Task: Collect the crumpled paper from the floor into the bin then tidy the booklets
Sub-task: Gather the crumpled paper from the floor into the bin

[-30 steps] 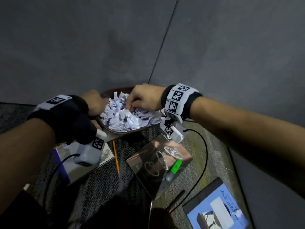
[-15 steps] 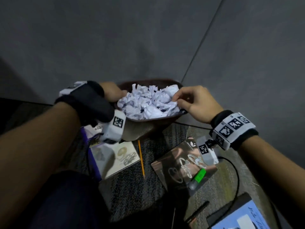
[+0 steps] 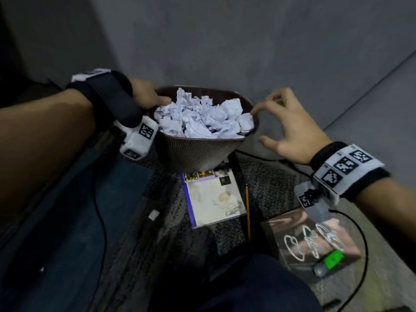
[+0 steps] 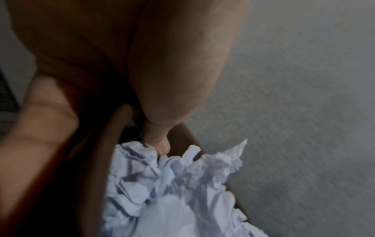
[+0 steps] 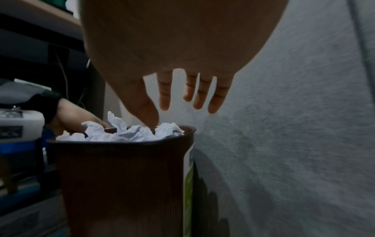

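Bin (image 3: 198, 152), heaped with crumpled paper (image 3: 202, 119), floor cleared: my left hand (image 3: 146, 95) grips its rim, my right hand (image 3: 290, 129) has lifted off, fingers spread and empty; booklets (image 3: 213, 199) on floor, next to tidy.

1. The bin (image 3: 195, 152) looked like brown plastic, its outer wall finely ribbed and matt; its rim (image 5: 121, 142) was smooth;
2. The crumpled paper (image 3: 202, 119) was thin white paper, creased and rough, with dark print showing in the folds;
3. The floor (image 3: 270, 183) was rough, speckled grey carpet; the wall (image 3: 225, 41) was matt grey with a fine grainy texture;
4. One booklet (image 3: 213, 199) had a smooth printed paper cover with a slight sheen; the other booklet (image 3: 310, 237) had a glossy cover that caught the light;
5. The pencil (image 3: 247, 208) looked like yellow-painted wood; the highlighter (image 3: 329, 262) was smooth green and grey plastic;
6. The wrist bands (image 3: 346, 167) were black cloth with matt white printed patches.
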A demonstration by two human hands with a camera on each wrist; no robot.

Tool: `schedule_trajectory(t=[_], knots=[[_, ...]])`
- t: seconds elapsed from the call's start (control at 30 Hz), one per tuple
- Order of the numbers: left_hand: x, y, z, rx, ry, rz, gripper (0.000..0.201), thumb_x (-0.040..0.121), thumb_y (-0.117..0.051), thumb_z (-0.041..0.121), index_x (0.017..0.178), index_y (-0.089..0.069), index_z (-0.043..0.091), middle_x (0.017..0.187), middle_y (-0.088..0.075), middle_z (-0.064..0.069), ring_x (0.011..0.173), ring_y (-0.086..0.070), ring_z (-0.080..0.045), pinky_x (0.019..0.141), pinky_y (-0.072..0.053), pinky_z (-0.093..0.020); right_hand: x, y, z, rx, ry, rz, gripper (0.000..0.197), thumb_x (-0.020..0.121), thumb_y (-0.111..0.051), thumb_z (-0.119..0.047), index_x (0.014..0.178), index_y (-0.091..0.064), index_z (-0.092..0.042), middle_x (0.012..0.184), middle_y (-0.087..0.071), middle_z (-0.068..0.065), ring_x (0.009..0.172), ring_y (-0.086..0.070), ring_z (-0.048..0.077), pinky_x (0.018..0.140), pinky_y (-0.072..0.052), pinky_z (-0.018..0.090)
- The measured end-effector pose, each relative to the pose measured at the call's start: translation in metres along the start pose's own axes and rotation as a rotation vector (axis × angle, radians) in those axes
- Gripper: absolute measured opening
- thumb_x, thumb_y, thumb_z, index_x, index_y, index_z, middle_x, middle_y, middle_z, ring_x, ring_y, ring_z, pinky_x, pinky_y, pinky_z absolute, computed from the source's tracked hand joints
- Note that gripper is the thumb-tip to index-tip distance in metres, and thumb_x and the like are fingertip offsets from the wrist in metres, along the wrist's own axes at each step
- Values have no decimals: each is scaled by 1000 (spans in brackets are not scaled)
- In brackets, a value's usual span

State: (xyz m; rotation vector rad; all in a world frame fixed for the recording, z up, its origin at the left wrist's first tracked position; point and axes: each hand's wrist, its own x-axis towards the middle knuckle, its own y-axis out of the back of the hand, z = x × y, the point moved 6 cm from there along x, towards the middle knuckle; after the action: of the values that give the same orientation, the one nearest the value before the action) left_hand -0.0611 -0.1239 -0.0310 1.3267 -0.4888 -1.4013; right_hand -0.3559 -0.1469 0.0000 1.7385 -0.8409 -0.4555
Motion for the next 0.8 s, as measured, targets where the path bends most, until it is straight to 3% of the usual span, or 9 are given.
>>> schedule_trajectory(t=[0.07, 0.23, 0.3, 0.37, 0.43, 0.5, 0.6, 0.7, 0.8], knots=[[1, -3, -22, -4, 22, -26, 47, 97, -41, 40, 126, -53, 4, 128, -56, -14, 110, -52, -26, 94, -34, -30, 9, -15, -4, -82, 3, -113, 43, 73, -75, -26, 113, -59, -27, 124, -36, 4, 113, -42, 22, 101, -40, 36], [8, -6, -48, -23, 24, -91, 49, 94, -44, 46, 119, -59, 6, 122, -60, -11, 109, -56, -26, 97, -38, -31, 28, -46, -11, -124, -10, -268, 30, 79, -72, -30, 106, -62, -24, 115, -48, 5, 98, -52, 23, 92, -44, 33], [13, -3, -55, -57, 22, -73, 48, 93, -45, 46, 113, -61, 6, 116, -62, -12, 105, -57, -26, 93, -39, -31, 41, -58, -13, -134, -11, -319, 26, 79, -71, -26, 104, -62, -24, 106, -64, 6, 99, -60, 28, 90, -48, 36], [11, -1, -66, -171, 41, -52, 42, 92, -48, 46, 105, -64, 9, 105, -65, -9, 93, -60, -23, 84, -43, -29, 52, -66, -19, -47, -3, -296, 17, 77, -69, -13, 91, -65, -20, 92, -72, 5, 92, -65, 27, 86, -51, 36], [3, 0, -81, -492, 44, 32, 25, 94, -51, 37, 101, -64, 16, 92, -66, -4, 73, -64, -14, 69, -50, -25, 58, -74, -24, 54, -12, -228, 15, 74, -65, -5, 80, -62, -18, 81, -71, 3, 82, -67, 24, 82, -53, 37], [-14, -7, -95, -990, 33, 133, 14, 97, -47, 21, 98, -61, 19, 88, -63, -3, 61, -65, -7, 57, -56, -22, 63, -84, -25, 137, -27, -161, 19, 74, -61, -3, 78, -58, -21, 77, -70, -2, 79, -67, 20, 81, -53, 38], [-35, -30, -122, -1462, 42, 312, 16, 97, -43, 12, 95, -58, 18, 96, -59, -6, 80, -62, -17, 76, -55, -26, 77, -101, -32, 232, -70, -117, 23, 77, -56, -3, 83, -58, -26, 80, -70, -1, 82, -67, 18, 86, -53, 38], [-56, -88, -142, -1367, 167, 335, 21, 91, -46, 9, 79, -61, 17, 85, -59, -11, 68, -58, -16, 60, -50, -26, 99, -113, -55, 148, -50, -138, 14, 86, -59, -15, 96, -65, -24, 95, -67, 11, 90, -62, 28, 83, -50, 33], [-79, -162, -133, -1170, 248, 96, 21, 95, -45, 4, 83, -61, 13, 68, -69, -3, 55, -62, -16, 50, -48, -25, 120, -113, -76, 193, 3, -91, 30, 82, -56, -5, 90, -59, -33, 80, -66, 1, 77, -60, 19, 76, -44, 25]])
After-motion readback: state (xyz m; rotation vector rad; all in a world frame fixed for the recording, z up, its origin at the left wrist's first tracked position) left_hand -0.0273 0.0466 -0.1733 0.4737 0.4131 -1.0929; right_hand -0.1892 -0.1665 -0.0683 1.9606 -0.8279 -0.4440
